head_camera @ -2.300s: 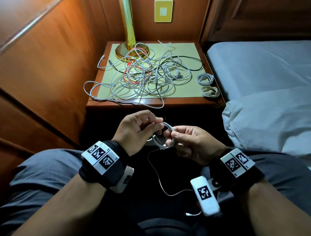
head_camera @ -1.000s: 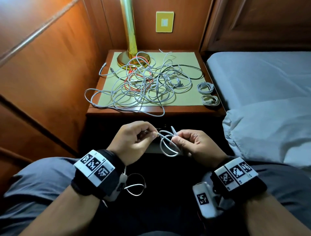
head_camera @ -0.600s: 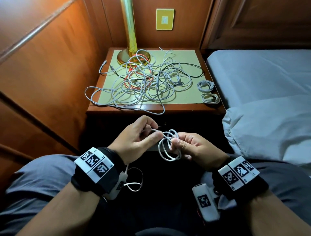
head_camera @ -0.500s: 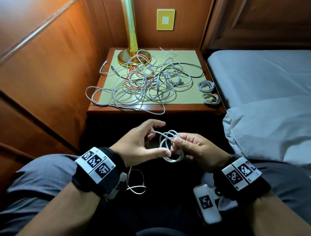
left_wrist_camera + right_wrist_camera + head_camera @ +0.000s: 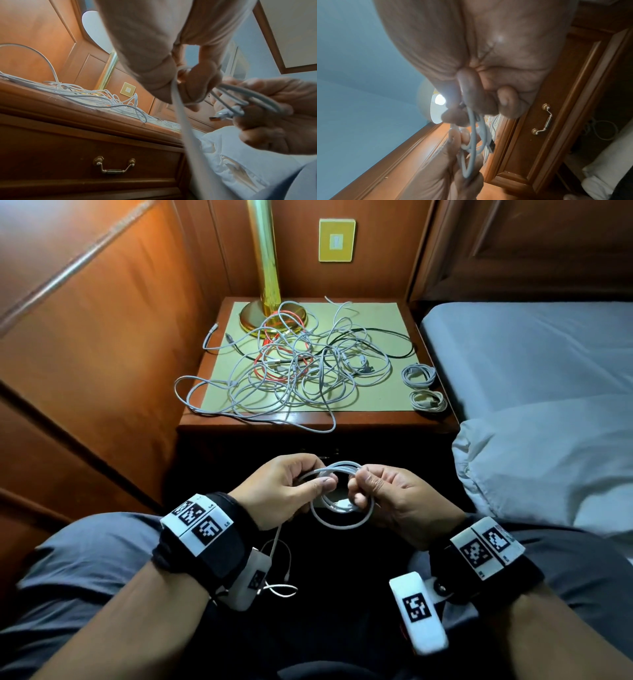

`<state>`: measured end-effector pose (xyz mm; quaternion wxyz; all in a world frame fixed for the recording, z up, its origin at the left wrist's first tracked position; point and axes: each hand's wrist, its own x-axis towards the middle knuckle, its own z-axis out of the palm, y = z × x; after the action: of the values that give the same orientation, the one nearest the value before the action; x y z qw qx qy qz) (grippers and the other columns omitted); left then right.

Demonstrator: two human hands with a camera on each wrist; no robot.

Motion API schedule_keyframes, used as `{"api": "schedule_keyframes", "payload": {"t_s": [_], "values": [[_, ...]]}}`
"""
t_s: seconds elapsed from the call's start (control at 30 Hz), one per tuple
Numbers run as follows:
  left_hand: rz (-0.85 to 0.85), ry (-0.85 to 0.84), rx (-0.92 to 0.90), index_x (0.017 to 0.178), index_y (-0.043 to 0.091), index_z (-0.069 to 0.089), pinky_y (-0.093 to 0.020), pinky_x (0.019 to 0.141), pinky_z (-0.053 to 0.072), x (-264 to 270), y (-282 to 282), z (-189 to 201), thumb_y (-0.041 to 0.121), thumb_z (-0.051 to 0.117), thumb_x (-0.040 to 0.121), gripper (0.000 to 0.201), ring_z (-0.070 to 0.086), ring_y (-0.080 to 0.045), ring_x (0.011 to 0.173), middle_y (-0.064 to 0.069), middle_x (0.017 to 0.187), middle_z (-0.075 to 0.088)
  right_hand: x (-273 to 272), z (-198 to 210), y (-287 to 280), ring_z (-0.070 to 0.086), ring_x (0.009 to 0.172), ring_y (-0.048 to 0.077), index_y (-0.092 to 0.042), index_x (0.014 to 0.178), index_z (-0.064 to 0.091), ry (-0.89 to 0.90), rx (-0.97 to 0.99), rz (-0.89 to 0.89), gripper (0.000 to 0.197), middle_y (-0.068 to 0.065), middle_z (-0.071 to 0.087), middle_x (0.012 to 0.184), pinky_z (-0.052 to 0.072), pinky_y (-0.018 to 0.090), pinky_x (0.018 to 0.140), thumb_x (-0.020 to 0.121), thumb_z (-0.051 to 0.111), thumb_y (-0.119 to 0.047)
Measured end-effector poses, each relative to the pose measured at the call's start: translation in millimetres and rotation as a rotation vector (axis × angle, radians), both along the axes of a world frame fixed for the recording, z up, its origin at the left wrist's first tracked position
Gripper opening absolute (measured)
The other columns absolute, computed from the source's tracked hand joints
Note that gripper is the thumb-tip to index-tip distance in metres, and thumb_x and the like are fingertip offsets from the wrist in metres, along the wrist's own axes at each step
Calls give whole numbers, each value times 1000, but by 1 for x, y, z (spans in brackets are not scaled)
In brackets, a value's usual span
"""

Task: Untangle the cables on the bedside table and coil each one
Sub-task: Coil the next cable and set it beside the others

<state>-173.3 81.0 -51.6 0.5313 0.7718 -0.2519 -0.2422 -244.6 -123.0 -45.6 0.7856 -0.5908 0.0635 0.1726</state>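
Observation:
Over my lap I hold a white cable coil between both hands. My left hand pinches the cable where it feeds into the coil, and its loose tail hangs below that wrist. My right hand grips the coil's loops with curled fingers; the USB plug sticks out beside them. A tangle of white, orange and black cables lies on the bedside table. Two coiled white cables sit at its right edge.
A brass lamp base stands at the back of the table, partly under the tangle. The bed with its white duvet lies to the right, a wooden wall panel to the left. The table drawer has a brass handle.
The coil in my hands has gained loops and the hanging tail has grown shorter. My left hand moved from an open reach back to pinching the cable at the coil.

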Motion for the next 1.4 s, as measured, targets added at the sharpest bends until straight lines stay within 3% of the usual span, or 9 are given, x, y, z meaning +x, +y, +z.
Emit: {"api": "schedule_keyframes", "payload": {"t_s": [0.17, 0.3, 0.5, 0.67, 0.77, 0.87, 1.0, 1.2, 1.4], "values": [[60, 28, -156, 96, 13, 70, -30, 67, 53, 0, -7, 13, 32, 67, 93, 20, 65, -14, 71, -7, 84, 72, 5, 13, 1, 28, 44, 8, -8, 90, 58, 3, 28, -68, 25, -3, 42, 59, 18, 20, 40, 94, 47, -30], [133, -265, -107, 98, 20, 73, -20, 79, 50, -1, -6, 30, 28, 62, 98, 13, 65, -2, 82, 10, 87, 73, 7, 32, 5, 30, 46, 9, -8, 86, 57, -74, -35, -155, 29, 0, 38, 61, 23, 17, 40, 103, 42, -25], [229, -810, 60, 100, 15, 78, -25, 80, 53, -18, 15, 75, 32, 61, 96, 24, 69, -9, 84, 5, 92, 76, -18, 72, 13, 27, 43, 6, -13, 83, 52, -143, -157, 28, 33, -5, 39, 58, 25, 16, 37, 89, 51, -45], [313, -899, 10, 97, 12, 79, -23, 79, 50, -48, 30, 115, 31, 60, 95, 27, 71, -14, 84, 0, 91, 77, -56, 116, 24, 24, 49, 8, -14, 79, 49, -227, -200, 47, 29, -4, 38, 61, 22, 19, 42, 96, 48, -37], [322, -881, -5, 99, 11, 76, -23, 79, 48, -69, 33, 139, 28, 56, 99, 27, 67, -10, 86, -1, 94, 76, -69, 145, 30, 25, 47, 7, -14, 81, 46, -272, -266, 19, 29, -4, 39, 59, 22, 19, 42, 104, 42, -31], [229, -766, 19, 118, 16, 69, -4, 78, 39, -77, 31, 163, 40, 53, 100, 35, 56, 10, 81, 6, 110, 69, -64, 170, 31, 26, 48, 9, -14, 81, 47, -316, -317, -26, 30, -6, 41, 56, 23, 20, 43, 105, 42, -30], [122, -552, -24, 138, 34, 53, -23, 84, 51, -51, 23, 168, 62, 60, 86, 59, 62, -3, 78, 18, 126, 63, -33, 186, 28, 27, 51, 10, -12, 83, 48, -363, -348, -38, 30, -2, 38, 60, 20, 25, 48, 106, 41, -30], [250, -272, -259, 92, 19, 72, -21, 48, 38, 26, 9, 135, 23, 68, 93, 6, 45, -10, 54, 6, 69, 65, 45, 160, 32, 25, 44, 7, -13, 79, 50, -319, -293, -52, 32, -5, 40, 55, 19, 20, 42, 104, 43, -31], [391, -119, -450, 100, 2, 60, -12, 50, 43, 70, 9, 80, -1, 65, 91, 11, 54, -3, 50, -3, 69, 66, 106, 94, 45, 34, 47, 8, -9, 86, 60, -178, -196, -149, 47, -6, 44, 56, 26, 23, 43, 82, 57, -56]]}}
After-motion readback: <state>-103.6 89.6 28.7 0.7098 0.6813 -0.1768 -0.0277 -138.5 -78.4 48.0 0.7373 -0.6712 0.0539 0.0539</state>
